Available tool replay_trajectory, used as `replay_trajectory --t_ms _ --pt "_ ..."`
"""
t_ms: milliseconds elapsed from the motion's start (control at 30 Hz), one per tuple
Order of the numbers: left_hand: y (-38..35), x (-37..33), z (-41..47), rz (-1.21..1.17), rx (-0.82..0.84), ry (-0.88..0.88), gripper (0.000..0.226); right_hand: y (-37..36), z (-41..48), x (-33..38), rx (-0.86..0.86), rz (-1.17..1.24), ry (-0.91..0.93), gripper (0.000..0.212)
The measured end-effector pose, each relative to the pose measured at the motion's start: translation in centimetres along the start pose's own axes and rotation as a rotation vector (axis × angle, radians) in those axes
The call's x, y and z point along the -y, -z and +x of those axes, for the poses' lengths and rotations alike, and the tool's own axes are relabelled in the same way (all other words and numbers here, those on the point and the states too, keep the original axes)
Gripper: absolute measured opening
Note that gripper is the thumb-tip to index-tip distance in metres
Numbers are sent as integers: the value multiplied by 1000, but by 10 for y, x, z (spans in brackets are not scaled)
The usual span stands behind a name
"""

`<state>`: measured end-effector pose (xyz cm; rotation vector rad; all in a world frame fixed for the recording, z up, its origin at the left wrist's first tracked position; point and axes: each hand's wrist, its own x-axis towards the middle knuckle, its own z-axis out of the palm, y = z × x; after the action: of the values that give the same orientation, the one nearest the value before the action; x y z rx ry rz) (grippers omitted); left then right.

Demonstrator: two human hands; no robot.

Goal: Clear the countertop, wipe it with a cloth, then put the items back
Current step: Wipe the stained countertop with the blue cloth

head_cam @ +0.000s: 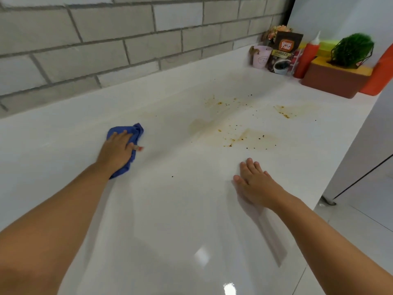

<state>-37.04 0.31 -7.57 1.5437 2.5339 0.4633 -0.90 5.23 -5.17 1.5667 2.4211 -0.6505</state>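
My left hand (117, 149) presses a blue cloth (136, 131) flat on the white countertop (170, 209), left of centre, fingers spread over it. My right hand (254, 182) rests palm down on the counter near its right front, fingers straight, holding nothing. Brown stains and dark specks (244, 137) spread over the counter between and beyond the hands, with another patch (285, 112) further right. Items stand bunched at the far right corner: a pink cup (261, 57), a brown coffee granules pouch (282, 53), a red squeeze bottle (306, 57) and a green plant in a red-brown box (333, 78).
A grey brick wall (106, 43) runs along the back of the counter. An orange object (380, 71) sits at the far right edge. The counter's right edge drops to a white tiled floor (361, 226), beside a white cabinet (365, 145).
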Motion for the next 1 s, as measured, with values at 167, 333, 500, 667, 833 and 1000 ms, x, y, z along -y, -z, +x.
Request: replay_trajectory --t_ms 167,333,500,667,833,1000 --pt "-20 -50 -52 39 -9 -110 43 24 -5 -23 -224 198 35 46" --pt "-34 -99 -97 61 -70 -241 42 28 10 -59 -225 10 -111 54" --pt "-51 -142 -128 85 -12 -147 47 22 3 -94 -102 -64 -200 73" --pt "-64 -190 -161 29 44 -157 42 27 -3 -110 -49 -101 -82 75" --pt "-63 -204 -182 -204 109 -153 36 28 -4 -112 -33 -121 -43 76" --pt "-57 -209 -192 -330 -121 -141 32 24 -4 -115 -55 -105 -18 76"
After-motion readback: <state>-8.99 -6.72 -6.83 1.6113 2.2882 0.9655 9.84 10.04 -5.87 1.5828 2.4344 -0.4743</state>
